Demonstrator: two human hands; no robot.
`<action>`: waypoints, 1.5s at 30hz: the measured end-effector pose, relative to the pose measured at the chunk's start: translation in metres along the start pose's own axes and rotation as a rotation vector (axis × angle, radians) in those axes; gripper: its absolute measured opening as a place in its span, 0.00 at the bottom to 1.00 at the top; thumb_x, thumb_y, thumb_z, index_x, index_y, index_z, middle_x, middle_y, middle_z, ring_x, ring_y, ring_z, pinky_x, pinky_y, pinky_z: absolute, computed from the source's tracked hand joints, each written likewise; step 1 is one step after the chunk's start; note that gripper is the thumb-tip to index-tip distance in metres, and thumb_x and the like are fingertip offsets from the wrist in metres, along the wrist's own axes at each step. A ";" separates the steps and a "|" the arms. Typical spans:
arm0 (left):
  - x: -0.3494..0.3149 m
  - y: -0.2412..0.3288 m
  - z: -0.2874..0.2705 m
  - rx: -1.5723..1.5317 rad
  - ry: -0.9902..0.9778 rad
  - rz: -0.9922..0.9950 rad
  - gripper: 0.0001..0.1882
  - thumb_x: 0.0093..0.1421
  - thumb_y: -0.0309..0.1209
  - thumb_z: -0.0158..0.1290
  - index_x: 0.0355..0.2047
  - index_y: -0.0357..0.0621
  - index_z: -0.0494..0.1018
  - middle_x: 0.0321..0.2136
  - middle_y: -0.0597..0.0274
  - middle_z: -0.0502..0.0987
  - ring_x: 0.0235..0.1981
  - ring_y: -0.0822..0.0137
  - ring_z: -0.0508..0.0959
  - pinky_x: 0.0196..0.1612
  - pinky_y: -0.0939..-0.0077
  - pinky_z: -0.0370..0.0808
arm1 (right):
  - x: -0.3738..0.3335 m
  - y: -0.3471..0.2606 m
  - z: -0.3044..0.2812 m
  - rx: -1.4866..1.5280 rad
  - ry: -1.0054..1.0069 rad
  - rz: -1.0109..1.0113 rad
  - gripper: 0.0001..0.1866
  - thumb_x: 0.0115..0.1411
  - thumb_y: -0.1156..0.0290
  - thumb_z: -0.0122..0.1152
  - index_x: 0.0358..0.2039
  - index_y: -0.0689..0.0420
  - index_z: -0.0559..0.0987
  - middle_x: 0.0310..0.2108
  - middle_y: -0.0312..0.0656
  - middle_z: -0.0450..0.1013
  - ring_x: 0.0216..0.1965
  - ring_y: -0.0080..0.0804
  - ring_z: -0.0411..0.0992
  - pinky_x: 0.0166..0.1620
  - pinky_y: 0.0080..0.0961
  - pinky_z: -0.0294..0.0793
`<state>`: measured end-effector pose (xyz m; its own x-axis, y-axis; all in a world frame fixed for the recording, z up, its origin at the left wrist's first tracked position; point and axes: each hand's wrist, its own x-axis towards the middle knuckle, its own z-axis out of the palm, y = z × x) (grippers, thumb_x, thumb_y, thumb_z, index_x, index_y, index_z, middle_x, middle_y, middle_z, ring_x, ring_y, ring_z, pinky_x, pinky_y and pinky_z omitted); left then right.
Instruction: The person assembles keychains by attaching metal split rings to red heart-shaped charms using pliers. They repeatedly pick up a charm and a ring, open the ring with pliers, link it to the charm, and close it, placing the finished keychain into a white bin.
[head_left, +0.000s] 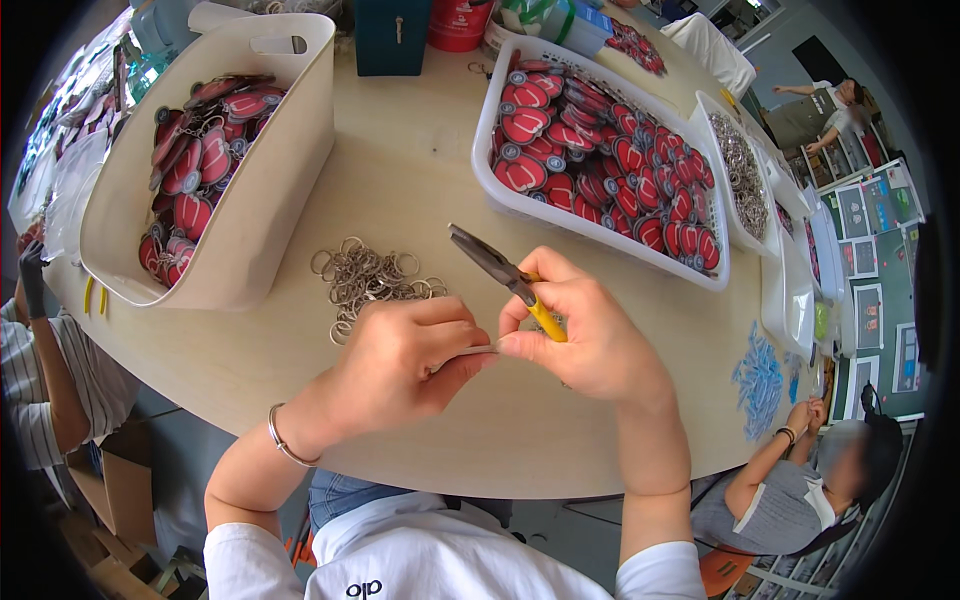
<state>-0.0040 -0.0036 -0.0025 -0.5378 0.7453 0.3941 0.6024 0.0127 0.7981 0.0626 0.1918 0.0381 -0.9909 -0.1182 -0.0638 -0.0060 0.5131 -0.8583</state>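
Long-nosed pliers (490, 262) with yellow handles are held in my right hand (595, 335), their dark jaws pointing up and left. My left hand (405, 350) is closed on a thin, flat, pale piece (477, 350) seen edge-on; its face is hidden. The right thumb and fingertips meet that piece at its right end. Just beyond my left hand lies a loose heap of metal key rings (365, 285) with bits of chain. A few small metal bits show partly behind my right hand.
A tall cream bin (290, 150) of red tags stands at left, a white basket (600, 240) of similar tags at right. Beside that is a tray of metal chains (740, 170). Blue slips (760, 380) lie near the right edge. Co-workers sit at both sides.
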 end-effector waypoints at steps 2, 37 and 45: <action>0.000 0.001 0.001 0.061 0.088 0.063 0.07 0.45 0.20 0.63 0.26 0.38 0.76 0.22 0.61 0.73 0.18 0.64 0.74 0.19 0.71 0.69 | -0.001 -0.002 0.006 0.061 0.031 0.019 0.06 0.52 0.75 0.64 0.28 0.63 0.76 0.36 0.42 0.64 0.37 0.37 0.67 0.41 0.28 0.67; -0.008 -0.019 -0.004 0.085 0.328 0.152 0.10 0.42 0.17 0.61 0.28 0.36 0.78 0.23 0.60 0.74 0.16 0.67 0.72 0.16 0.74 0.67 | 0.019 0.017 0.027 -0.327 0.521 -0.133 0.08 0.48 0.78 0.68 0.23 0.64 0.75 0.34 0.43 0.65 0.37 0.39 0.67 0.40 0.33 0.67; -0.012 -0.021 0.000 0.119 0.333 0.265 0.13 0.39 0.18 0.60 0.29 0.36 0.79 0.24 0.59 0.76 0.18 0.67 0.75 0.19 0.77 0.70 | 0.000 -0.021 0.024 -0.022 0.546 -0.212 0.08 0.54 0.73 0.67 0.26 0.63 0.77 0.33 0.37 0.63 0.34 0.27 0.63 0.37 0.22 0.65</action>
<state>-0.0099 -0.0132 -0.0237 -0.5048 0.4778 0.7189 0.7981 -0.0590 0.5996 0.0663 0.1609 0.0442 -0.8934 0.2321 0.3846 -0.2086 0.5439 -0.8128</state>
